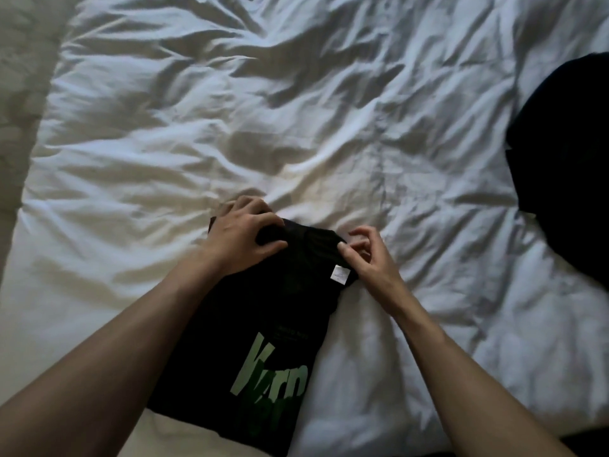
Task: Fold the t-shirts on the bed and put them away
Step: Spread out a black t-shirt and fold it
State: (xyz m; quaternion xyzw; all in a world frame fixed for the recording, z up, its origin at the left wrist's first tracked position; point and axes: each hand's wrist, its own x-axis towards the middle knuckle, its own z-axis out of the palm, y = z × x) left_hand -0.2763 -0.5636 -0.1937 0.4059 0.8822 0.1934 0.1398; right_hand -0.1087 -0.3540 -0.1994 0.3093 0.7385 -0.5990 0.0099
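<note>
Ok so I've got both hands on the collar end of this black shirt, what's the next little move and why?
Probably fold the collar end toward you, down over the green lettering. The black t-shirt already lies as a narrow strip on the white duvet, your left hand grips one top corner and your right hand pinches the other near the white tag.

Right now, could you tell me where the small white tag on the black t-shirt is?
In the head view, the white tag sits at the black t-shirt's upper right edge, just below the right hand.

A bedroom: rumpled white duvet [296,110] throughout.
</note>
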